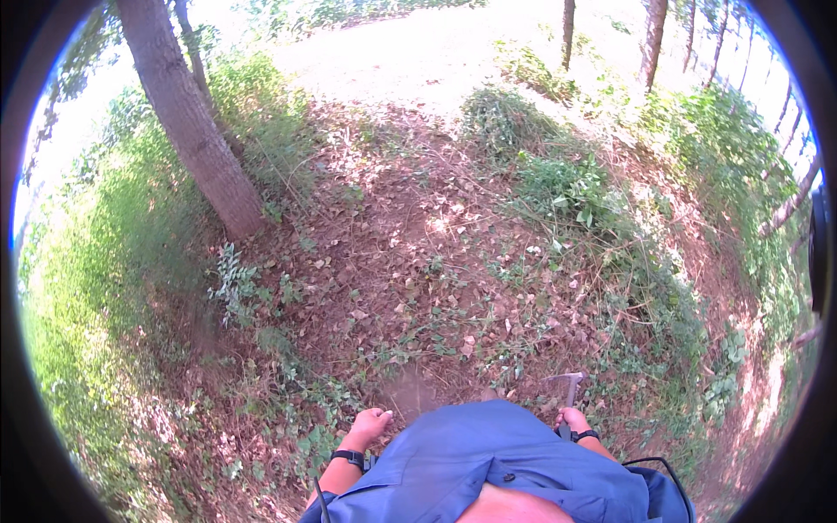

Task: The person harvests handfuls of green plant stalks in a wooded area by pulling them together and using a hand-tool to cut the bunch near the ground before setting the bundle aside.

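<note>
My right hand (571,418) is closed around the handle of a sickle (571,390), low in the view and just right of my blue shirt (471,451). The sickle's head is uppermost, and its thin blade points left above leaf-strewn soil. On the other side of the shirt, my left hand (371,423) hangs with its fingers curled in, and nothing shows in it. Cut green weeds and dry leaves (418,346) lie on the ground in front of me. Each wrist wears a black band.
A thick leaning tree trunk (189,124) rises at the left, among tall grass (111,248). To the right, a heap of pulled weeds (503,121) and leafy plants (575,189) border the bare soil (392,216). More trunks (652,42) stand at the far right.
</note>
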A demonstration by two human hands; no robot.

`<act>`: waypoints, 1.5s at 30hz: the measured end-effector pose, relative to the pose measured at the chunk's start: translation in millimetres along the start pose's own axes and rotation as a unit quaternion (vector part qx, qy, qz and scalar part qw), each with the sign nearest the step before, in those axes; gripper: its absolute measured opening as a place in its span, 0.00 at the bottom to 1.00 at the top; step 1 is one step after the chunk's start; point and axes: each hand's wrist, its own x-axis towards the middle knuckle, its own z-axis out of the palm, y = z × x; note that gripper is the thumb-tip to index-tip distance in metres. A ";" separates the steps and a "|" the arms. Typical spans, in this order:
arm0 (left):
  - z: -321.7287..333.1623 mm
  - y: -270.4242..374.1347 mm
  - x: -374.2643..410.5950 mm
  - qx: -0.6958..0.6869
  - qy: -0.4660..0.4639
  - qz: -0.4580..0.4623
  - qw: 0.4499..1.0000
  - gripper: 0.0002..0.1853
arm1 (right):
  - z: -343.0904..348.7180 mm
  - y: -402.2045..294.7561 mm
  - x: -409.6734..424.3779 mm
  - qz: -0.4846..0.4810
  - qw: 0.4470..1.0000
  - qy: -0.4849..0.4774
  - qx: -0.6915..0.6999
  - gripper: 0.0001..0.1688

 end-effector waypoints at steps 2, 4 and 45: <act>0.9 -9.5 8.2 0.024 -0.006 -0.006 1.000 0.17 | 2.3 -5.1 -6.9 -0.012 0.999 -0.023 -0.038 0.12; 0.0 -6.8 12.3 0.070 -0.007 0.002 0.998 0.17 | 9.4 -8.9 -20.1 -0.014 0.999 -0.017 -0.049 0.13; -14.7 -2.1 8.3 0.119 -0.002 0.054 0.991 0.17 | -32.7 15.1 68.7 -0.024 0.995 -0.017 -0.097 0.12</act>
